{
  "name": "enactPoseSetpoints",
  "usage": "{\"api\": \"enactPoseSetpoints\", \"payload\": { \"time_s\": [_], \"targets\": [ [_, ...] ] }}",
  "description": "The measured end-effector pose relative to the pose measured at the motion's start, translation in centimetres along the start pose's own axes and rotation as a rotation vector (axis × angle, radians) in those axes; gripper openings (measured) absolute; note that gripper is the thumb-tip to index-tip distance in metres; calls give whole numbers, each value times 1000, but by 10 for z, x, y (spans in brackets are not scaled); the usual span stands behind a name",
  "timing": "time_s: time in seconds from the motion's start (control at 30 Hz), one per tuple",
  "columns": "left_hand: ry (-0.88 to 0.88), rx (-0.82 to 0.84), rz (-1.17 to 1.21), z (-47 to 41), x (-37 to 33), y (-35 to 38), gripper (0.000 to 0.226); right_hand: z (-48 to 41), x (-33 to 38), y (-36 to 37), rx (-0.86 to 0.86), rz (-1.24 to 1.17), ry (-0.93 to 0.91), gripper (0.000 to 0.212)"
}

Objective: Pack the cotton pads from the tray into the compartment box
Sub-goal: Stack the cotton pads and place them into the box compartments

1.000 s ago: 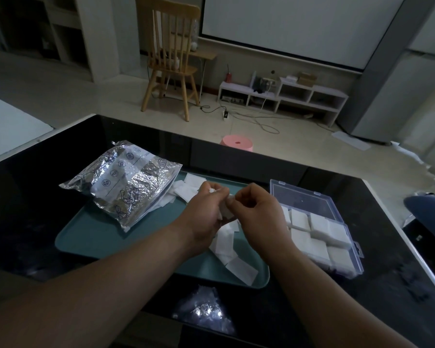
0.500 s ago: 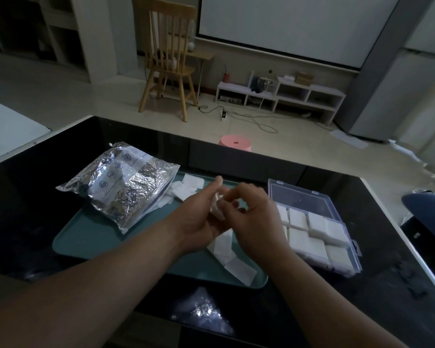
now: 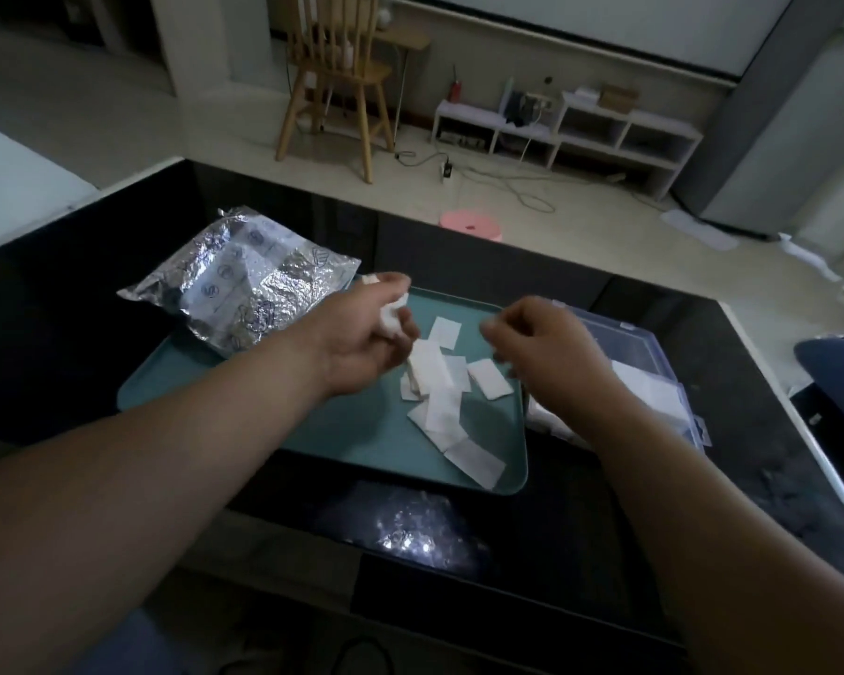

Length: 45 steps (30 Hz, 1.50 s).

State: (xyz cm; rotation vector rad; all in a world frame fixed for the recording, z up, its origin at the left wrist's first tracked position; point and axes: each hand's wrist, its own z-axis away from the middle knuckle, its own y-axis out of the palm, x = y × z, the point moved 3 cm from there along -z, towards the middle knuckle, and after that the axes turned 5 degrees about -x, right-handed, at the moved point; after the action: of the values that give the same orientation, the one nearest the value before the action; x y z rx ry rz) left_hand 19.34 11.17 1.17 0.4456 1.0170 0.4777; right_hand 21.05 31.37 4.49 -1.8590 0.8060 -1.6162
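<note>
Packing is partly done, by my reading. The clear compartment box (image 3: 693, 421) stands open just right of the teal tray (image 3: 313, 431), and white pads already fill the cells that show past the right forearm; how many cells remain free is hidden. About a dozen loose cotton pads (image 3: 439, 382) lie on the tray's right half, so a good share is left to move.

The left hand (image 3: 361, 343) hovers over the tray's middle, pinching a bunched pad (image 3: 392, 318) between thumb and curled fingers. The right hand (image 3: 551, 348) hangs over the box's near-left edge with fingers curled; blur hides whether it holds anything.

The loose pads lie flat and overlapping at mixed angles, and the heap's long axis runs from the tray's far middle toward its near right corner. The bunched pad's heading cannot be told. A foil bag (image 3: 244, 280) rests on the tray's far left.
</note>
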Motion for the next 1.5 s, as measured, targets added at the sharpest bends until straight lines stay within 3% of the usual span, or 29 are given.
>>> {"api": "enactPoseSetpoints", "payload": {
  "time_s": [0.1,0.17,0.23,0.33,0.43,0.53,0.7,0.87,0.97,1.17,1.33,1.43,1.5],
  "targets": [
    [25,-90,-41,1,-4,-16,8,10,-14,23,216,310,80,26],
    [20,-94,-91,2,-2,-18,12,18,-14,40,272,399,112,44],
    [12,-90,-123,2,-1,-18,16,22,-9,55,228,425,74,59],
    [33,-112,-154,1,-2,-15,10,11,-1,69,78,438,8,60],
    [53,-161,-172,1,-3,-16,6,-1,3,84,61,434,32,66],
    [51,-183,-194,-1,-3,-21,9,-9,1,98,64,515,34,54],
    [62,-203,-215,-4,-4,-27,15,-17,-2,86,45,346,86,24],
    [60,-200,-229,-10,4,-21,9,-5,-2,89,85,415,13,57],
    [52,-195,-240,-13,9,-17,7,-1,2,105,37,524,-103,38],
    [85,-231,-289,-7,7,-24,11,-8,1,95,71,462,-103,11],
    [108,-256,-283,-11,5,-25,8,-4,6,93,91,440,-80,38],
    [103,-257,-287,-13,7,-24,12,-5,9,98,98,409,-57,19],
    [101,-261,-291,-13,7,-24,12,-5,8,100,113,381,-11,28]
  ]
}}
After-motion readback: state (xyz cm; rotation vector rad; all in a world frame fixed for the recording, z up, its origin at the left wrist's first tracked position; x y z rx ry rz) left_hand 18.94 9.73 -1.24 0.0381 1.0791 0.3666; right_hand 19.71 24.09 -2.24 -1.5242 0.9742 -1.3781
